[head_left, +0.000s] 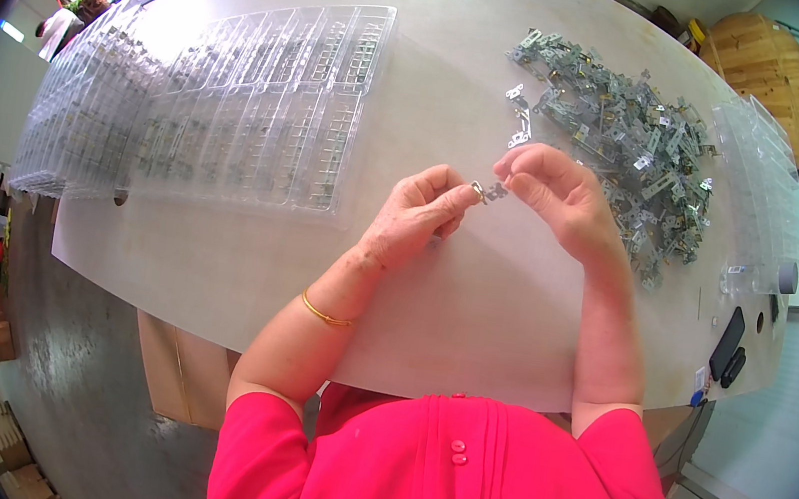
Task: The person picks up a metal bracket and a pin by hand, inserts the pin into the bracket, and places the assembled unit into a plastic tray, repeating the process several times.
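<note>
Between the thumb and fingers of my left hand (421, 210) is a small silvery metal bracket (495, 192), held over the middle of the table. My right hand (568, 199) is just to its right, with thumb and fingertips pinched together close to the bracket's right end. Whatever that pinch holds is too small to make out. A few loose metal brackets (519, 136) lie beyond my right fingers, at the left edge of a large heap of metal brackets (636, 139).
Left on the white table (391, 314), a clear compartment tray (362, 113) holds rows of metal parts beside stacked clear trays (78, 121). More clear plastic trays (755, 195) stand at the right, beyond a black phone (728, 339). A cardboard box (176, 372) is below the table.
</note>
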